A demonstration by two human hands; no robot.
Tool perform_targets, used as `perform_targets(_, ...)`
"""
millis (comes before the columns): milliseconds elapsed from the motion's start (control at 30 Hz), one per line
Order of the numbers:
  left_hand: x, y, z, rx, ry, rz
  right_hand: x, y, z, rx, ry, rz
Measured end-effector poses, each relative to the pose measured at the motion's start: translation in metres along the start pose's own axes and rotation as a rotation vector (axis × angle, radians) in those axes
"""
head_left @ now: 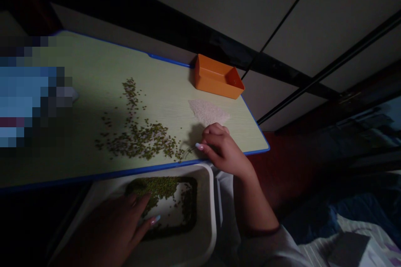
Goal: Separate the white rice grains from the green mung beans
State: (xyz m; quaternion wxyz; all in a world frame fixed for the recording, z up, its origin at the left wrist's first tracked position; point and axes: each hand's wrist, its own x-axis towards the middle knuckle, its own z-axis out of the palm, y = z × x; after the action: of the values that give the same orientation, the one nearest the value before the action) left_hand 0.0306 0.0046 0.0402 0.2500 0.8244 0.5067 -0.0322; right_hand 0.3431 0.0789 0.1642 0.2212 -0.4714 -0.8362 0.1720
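Observation:
My left hand (125, 217) reaches into a white basin (206, 204), thumb apart from the fingers. Its fingertips touch a layer of small green-brown seeds (163, 187) on the basin's bottom. Above the table's near edge is my right hand (221, 146), its fingers curled in and the thumb against them. Whether anything is inside that hand is hidden. Just beyond it lies a patch of fine pale grains (208, 110). To its left, more green-brown seeds (147, 139) are scattered loosely across the tabletop.
An orange open box (219, 79) stands at the table's far right, near pale cabinet panels (297, 29). The light tabletop (169, 91) has a blue rim. A blurred-out patch (28, 96) covers the left side. Fabric (354, 225) lies at lower right.

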Motion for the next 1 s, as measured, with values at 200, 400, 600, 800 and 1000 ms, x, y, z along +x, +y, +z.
perform_targets(200,0.000,0.003,-0.006,-0.018,-0.014,0.003,0.000,-0.007,0.000,0.007,-0.006,0.024)
perform_targets(400,0.000,0.010,-0.011,0.024,-0.060,-0.015,0.002,-0.009,0.001,-0.031,-0.007,0.042)
perform_targets(600,0.001,0.009,-0.008,0.041,-0.060,-0.025,0.005,-0.012,0.002,-0.037,-0.022,0.034)
perform_targets(800,-0.001,0.007,-0.006,-0.035,-0.018,-0.010,0.009,-0.014,0.005,-0.037,-0.025,0.035)
perform_targets(1000,0.000,0.010,-0.012,-0.019,-0.058,-0.023,0.014,-0.018,0.010,0.003,-0.035,0.007)
